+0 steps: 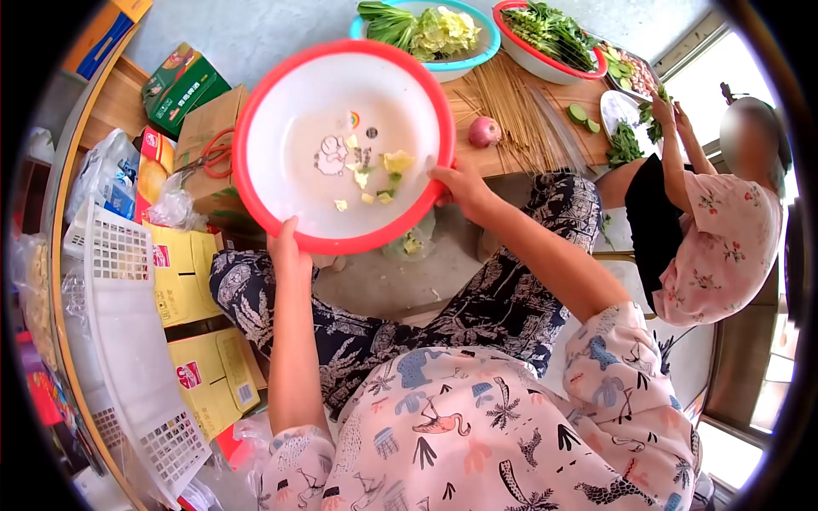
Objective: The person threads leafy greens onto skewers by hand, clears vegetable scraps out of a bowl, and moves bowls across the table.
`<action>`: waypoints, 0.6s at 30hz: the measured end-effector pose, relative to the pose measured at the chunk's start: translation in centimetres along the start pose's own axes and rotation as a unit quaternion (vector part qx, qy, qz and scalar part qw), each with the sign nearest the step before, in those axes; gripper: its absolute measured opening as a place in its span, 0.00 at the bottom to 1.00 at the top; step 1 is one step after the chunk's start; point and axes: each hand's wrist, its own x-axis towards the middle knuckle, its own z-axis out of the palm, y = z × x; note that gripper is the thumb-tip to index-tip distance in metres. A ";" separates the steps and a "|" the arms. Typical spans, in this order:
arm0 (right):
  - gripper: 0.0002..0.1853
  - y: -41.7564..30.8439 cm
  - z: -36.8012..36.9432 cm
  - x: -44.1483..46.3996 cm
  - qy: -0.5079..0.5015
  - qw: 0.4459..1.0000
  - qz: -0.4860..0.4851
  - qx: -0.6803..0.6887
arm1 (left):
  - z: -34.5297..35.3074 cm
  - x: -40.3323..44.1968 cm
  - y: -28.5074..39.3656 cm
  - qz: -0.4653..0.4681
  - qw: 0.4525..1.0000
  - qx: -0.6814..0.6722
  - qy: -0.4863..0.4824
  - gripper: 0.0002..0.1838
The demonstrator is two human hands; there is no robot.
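Held a red-rimmed basin [281, 119] up in front of the printed shirt [477, 426] — two-handed.
Grasped its near-left rim with the left hand [286, 247], its right rim with the right hand [467, 189] — pale leaf scraps [397, 162] inside, possibly cabbage.

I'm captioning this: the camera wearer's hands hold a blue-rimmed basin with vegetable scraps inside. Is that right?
The rim colour is wrong: the head view shows the left hand and right hand holding a red-rimmed basin with vegetable scraps inside.
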 end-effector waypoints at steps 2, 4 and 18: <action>0.15 0.8 1.0 -1.0 0.035 0.998 -0.029 0.054 | -0.2 -1.1 0.0 0.057 0.997 -0.017 0.046 0.27; 0.15 -0.1 0.9 -1.1 0.019 0.996 -0.055 0.066 | 1.3 -2.0 1.6 0.073 0.995 -0.010 0.067 0.27; 0.19 -2.7 -1.3 -2.7 0.134 0.970 -0.196 -0.056 | 4.4 -6.0 7.6 0.219 0.976 -0.005 0.010 0.31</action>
